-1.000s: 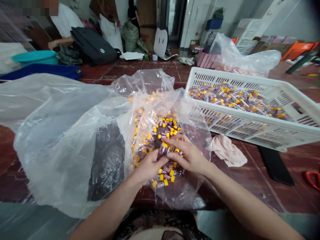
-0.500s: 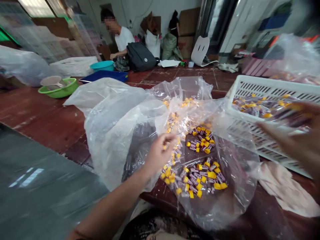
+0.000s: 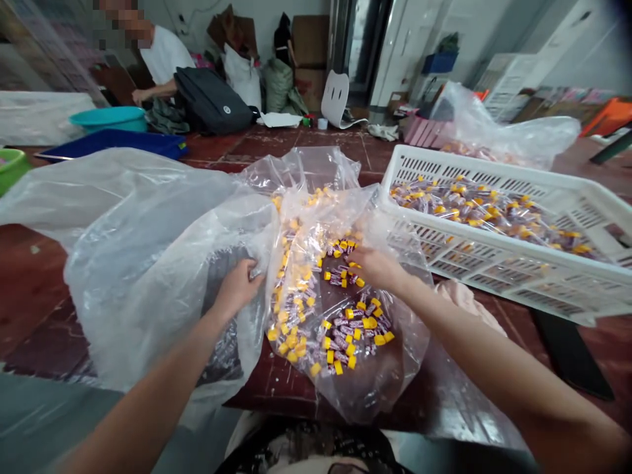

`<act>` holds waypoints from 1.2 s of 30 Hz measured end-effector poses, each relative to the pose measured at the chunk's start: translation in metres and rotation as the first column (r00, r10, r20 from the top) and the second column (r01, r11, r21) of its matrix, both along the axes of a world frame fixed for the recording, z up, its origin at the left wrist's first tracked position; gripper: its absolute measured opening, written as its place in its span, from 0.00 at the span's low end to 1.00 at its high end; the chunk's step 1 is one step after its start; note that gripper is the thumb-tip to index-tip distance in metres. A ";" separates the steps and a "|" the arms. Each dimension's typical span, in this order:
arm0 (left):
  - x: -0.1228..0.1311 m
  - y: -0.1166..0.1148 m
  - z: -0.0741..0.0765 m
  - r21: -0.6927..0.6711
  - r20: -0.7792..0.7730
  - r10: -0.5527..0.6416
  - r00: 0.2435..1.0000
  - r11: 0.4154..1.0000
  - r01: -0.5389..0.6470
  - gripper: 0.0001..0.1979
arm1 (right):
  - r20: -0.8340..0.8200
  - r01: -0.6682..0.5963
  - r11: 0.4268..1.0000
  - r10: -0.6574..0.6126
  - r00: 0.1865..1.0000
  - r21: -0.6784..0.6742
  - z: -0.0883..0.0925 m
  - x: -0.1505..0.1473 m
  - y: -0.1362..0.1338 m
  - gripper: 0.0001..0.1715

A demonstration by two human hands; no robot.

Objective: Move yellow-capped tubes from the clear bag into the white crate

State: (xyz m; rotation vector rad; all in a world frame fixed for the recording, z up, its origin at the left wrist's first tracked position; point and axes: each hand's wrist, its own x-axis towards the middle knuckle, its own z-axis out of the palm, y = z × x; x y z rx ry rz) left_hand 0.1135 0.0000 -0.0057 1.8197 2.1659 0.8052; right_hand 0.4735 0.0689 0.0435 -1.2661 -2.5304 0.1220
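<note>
My left hand (image 3: 239,286) is at the mouth of a cloudy plastic bag (image 3: 133,224) with clear plastic pieces (image 3: 227,342) inside. Its fingers are curled together, and what they pinch is too small to make out. My right hand (image 3: 378,264) reaches into an open clear bag (image 3: 365,395) on the right, fingertips bent down onto a small yellow-capped tube (image 3: 354,265). Many more purple-and-clear tubes with yellow caps (image 3: 345,336) lie in that bag, some in a loose heap near me, others along its left side.
To the right, a white slotted crate (image 3: 494,243) holds clear packets of yellow-capped tubes (image 3: 474,204). A pinkish cloth (image 3: 469,303) and a dark flat object (image 3: 567,355) lie beside it. Behind are a blue tray (image 3: 118,143), a turquoise basin (image 3: 108,120), a dark backpack (image 3: 212,102) and a person.
My right hand has come from over the crate to the tubes in the clear bag. My left hand has moved left, from the tubes to the cloudy bag's mouth. The view has turned right.
</note>
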 end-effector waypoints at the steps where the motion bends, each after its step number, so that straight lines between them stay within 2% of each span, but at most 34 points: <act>1: -0.002 -0.005 0.001 -0.010 0.016 -0.021 1.000 1.000 0.021 0.25 | 0.049 0.007 0.999 -0.005 0.999 -0.035 -0.010 -0.008 -0.001 0.06; 3: -0.008 -0.018 0.003 -0.025 0.025 -0.082 0.996 0.996 0.083 0.27 | 0.128 0.017 0.999 -0.013 0.992 -0.035 -0.023 -0.016 0.000 0.08; 5: -0.015 -0.032 0.004 -0.046 -0.060 -0.089 0.994 0.995 0.087 0.26 | 0.166 0.031 0.999 -0.024 0.986 -0.035 -0.029 -0.018 0.003 0.09; 8: -0.027 -0.051 0.007 -0.130 -0.274 0.009 0.962 0.990 -0.046 0.17 | 0.179 0.044 0.999 -0.038 0.983 -0.032 -0.029 -0.016 0.005 0.11; 10: -0.034 -0.064 0.011 -0.198 -0.317 0.040 0.948 0.974 -0.107 0.17 | 0.159 0.058 0.998 -0.051 0.986 -0.034 -0.026 -0.011 0.002 0.15; 12: -0.039 -0.077 0.015 -0.235 -0.285 0.037 0.958 0.966 -0.107 0.19 | 0.049 0.039 0.999 -0.038 0.998 -0.027 -0.022 -0.005 -0.005 0.17; 15: -0.045 -0.097 0.019 -0.227 -0.171 0.037 0.985 0.971 -0.076 0.21 | -0.244 -0.085 0.996 0.088 0.966 0.020 -0.011 0.003 -0.020 0.18; 17: -0.049 -0.107 0.019 -0.177 -0.038 0.065 0.997 0.982 -0.071 0.24 | -0.374 -0.171 0.984 0.180 0.910 0.055 -0.001 0.003 -0.032 0.19; 19: -0.055 -0.112 0.015 -0.088 0.048 0.119 0.992 0.990 -0.114 0.25 | -0.423 -0.230 0.971 0.237 0.874 0.069 0.010 -0.004 -0.044 0.18; 21: -0.061 -0.111 0.011 0.008 0.014 0.148 0.989 0.989 -0.148 0.25 | -0.440 -0.277 0.957 0.285 0.852 0.083 0.017 -0.016 -0.053 0.17; 23: -0.067 -0.102 0.009 0.052 -0.111 0.107 0.988 0.993 -0.102 0.25 | -0.444 -0.304 0.948 0.312 0.840 0.091 0.020 -0.027 -0.057 0.17; 25: -0.072 -0.088 0.009 0.023 -0.217 0.035 0.976 0.999 -0.031 0.25 | -0.446 -0.312 0.947 0.315 0.838 0.084 0.019 -0.036 -0.059 0.18; 27: -0.074 -0.073 0.011 -0.030 -0.255 -0.015 0.967 1.000 0.008 0.26 | -0.452 -0.315 0.947 0.310 0.836 0.065 0.019 -0.042 -0.062 0.18; 32: -0.057 -0.049 0.005 -0.121 -0.179 -0.152 0.972 0.984 0.132 0.23 | -0.447 -0.346 0.936 0.338 0.828 0.067 0.022 -0.043 -0.077 0.17; 36: -0.041 -0.055 -0.002 -0.102 -0.102 -0.160 0.982 0.984 0.149 0.17 | -0.429 -0.335 0.941 0.325 0.843 0.054 0.024 -0.039 -0.084 0.18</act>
